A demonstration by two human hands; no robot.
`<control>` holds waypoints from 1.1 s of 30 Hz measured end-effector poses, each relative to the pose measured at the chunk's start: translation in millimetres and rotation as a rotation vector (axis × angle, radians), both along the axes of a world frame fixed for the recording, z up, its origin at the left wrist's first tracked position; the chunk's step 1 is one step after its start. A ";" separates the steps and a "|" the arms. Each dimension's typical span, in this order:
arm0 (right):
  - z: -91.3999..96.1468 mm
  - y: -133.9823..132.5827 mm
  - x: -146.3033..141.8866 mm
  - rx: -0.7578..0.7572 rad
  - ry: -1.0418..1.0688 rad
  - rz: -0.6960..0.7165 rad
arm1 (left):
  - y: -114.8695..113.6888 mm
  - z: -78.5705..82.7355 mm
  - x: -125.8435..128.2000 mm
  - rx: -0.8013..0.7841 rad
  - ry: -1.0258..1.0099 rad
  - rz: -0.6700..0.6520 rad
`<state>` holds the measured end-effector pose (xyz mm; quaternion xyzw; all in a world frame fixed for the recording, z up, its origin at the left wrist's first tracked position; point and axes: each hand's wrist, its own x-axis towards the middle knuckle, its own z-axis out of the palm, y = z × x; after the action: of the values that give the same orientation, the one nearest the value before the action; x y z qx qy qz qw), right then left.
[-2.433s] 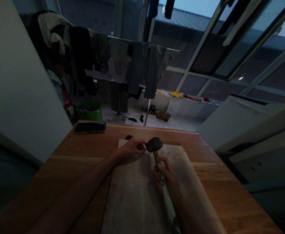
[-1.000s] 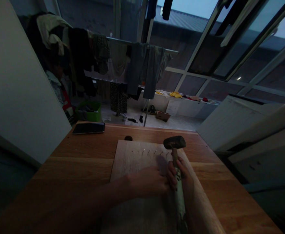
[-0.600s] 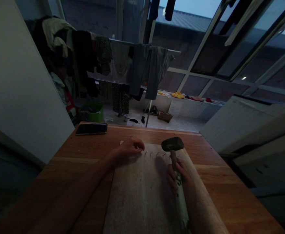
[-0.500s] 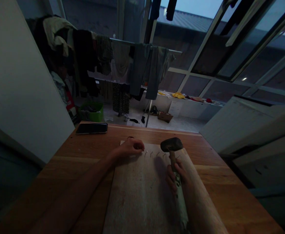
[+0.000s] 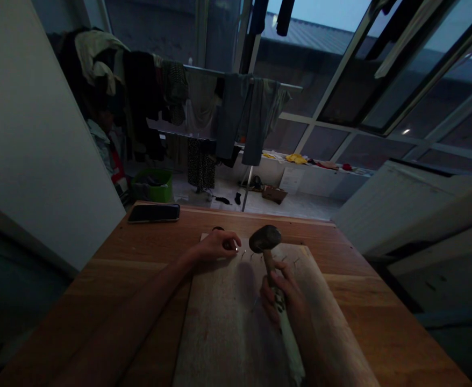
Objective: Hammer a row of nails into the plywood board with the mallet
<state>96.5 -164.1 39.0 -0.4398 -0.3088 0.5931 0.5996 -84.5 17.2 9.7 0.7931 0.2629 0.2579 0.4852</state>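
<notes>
Hammer (image 5: 265, 239) in the right hand (image 5: 286, 293), with fingers wrapped firmly around the worn, pale-painted handle. Head raised above the far part of the wooden board (image 5: 215, 317), near the left hand (image 5: 220, 245) but apart from it. Compared with half a second ago, carried leftward: then above the right part of the row of nails (image 5: 243, 254), now closer to its middle. More of the nails at the right end uncovered as a result, and a dark shadow on the board shifted left too. Less far left, though, than about two seconds ago, when almost against the left fingers.

At the left end of the row, almost no change in the left hand: thumb and forefinger pinched around a small nail (image 5: 236, 249), with its bright head now showing more clearly. Same loose thin piece (image 5: 254, 305) on the board nearer the wearer, in the same place as half a second ago. Behind the left wrist, a round dark object (image 5: 219, 228), partly hidden. Also unmoved, a phone (image 5: 154, 213) flat at the far left of the surface (image 5: 135, 250).
</notes>
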 end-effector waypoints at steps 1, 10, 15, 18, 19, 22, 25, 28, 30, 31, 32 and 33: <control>-1.9 1.2 -5.2 0.001 -0.005 0.002 | 0.3 -0.5 -0.1 0.005 0.003 0.002; -14.2 3.8 -24.3 -0.094 -0.098 0.014 | 5.3 -6.9 -0.6 0.065 -0.004 0.023; -11.5 2.9 -25.8 -0.088 -0.085 0.034 | 5.9 -9.1 -0.2 0.084 0.008 0.009; -9.1 2.5 -24.3 -0.084 -0.049 0.036 | 5.5 -1.0 -0.8 0.071 0.049 -0.032; -8.0 2.4 -22.3 -0.070 -0.030 0.026 | 4.4 4.7 -1.2 0.072 0.069 -0.042; -6.0 2.4 -10.6 0.011 0.049 -0.013 | -5.1 30.2 -1.2 0.196 0.118 -0.015; -7.5 3.1 5.8 0.112 0.130 -0.038 | -26.4 57.0 4.7 0.370 0.209 -0.123; -11.4 3.5 18.5 0.166 0.158 -0.068 | -54.1 67.8 17.9 0.429 0.395 -0.369; -13.9 3.7 22.8 0.177 0.168 -0.078 | -69.6 64.2 27.5 0.458 0.497 -0.457; -14.9 3.9 23.9 0.180 0.173 -0.076 | -75.1 60.7 31.5 0.474 0.526 -0.482; -15.9 4.0 24.5 0.181 0.177 -0.070 | -79.0 57.0 34.6 0.491 0.541 -0.500; -16.8 4.2 24.7 0.180 0.179 -0.058 | -81.3 53.8 36.7 0.508 0.545 -0.513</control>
<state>121.2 -159.9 22.2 -0.3383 -0.2934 0.5821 0.6787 -47.8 -64.1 63.4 0.9655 0.1044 -0.0325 0.2365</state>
